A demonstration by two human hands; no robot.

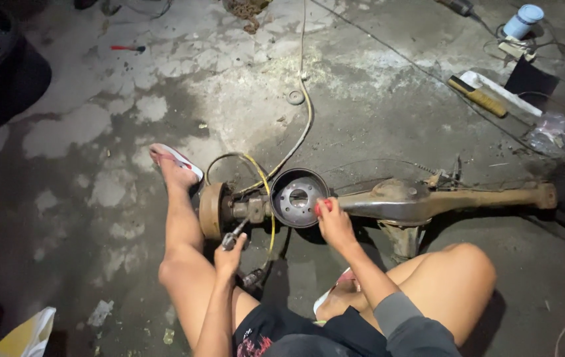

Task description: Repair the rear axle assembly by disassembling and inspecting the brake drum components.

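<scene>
- The rusty axle assembly (388, 201) lies across the concrete floor (362, 106) between our knees; we judge it heavy, rigid steel, greasy in places.
- Our left hand (231, 254) is closed around a slim metal tool (237, 231) angled at the hub just beside the brake drum (213, 210).
- Our right hand (332, 221) pinches a small red-handled tool (322, 205) against the round backing plate (297, 197).
- We'd take hold at the thick axle tube, not the plate's thin rim or the loose yellow cable (268, 192).

axle housing (428, 198): rusty matt metal | floor (229, 99): rough concrete (patchy)
</scene>
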